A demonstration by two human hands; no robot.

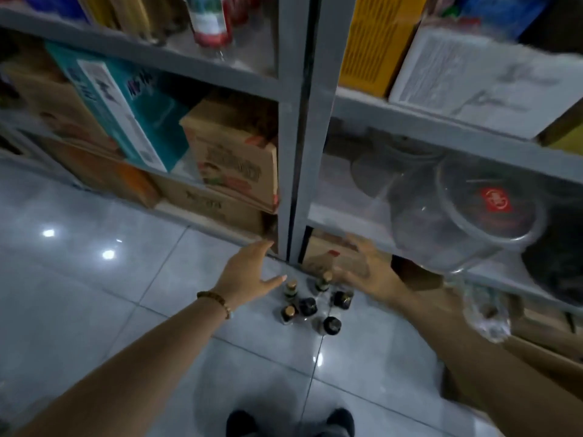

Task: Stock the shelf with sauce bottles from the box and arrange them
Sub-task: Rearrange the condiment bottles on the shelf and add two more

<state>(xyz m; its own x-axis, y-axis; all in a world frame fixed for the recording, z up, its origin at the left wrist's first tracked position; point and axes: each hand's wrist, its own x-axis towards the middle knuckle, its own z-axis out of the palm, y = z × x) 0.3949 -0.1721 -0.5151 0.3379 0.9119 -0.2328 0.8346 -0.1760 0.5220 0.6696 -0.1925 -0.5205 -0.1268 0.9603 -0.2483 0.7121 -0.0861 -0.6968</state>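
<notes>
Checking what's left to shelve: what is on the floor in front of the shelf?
Six dark sauce bottles stand clustered on the tiled floor between the open left hand and right hand. The right hand partly hides the cardboard box behind.

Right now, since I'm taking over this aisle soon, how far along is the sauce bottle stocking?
Done: six sauce bottles stand clustered on the floor tiles beside the grey shelf upright. In hand: nothing; the left hand and right hand reach open toward them. Left: none of these six is on a shelf yet, so placing and arranging remain.
</notes>
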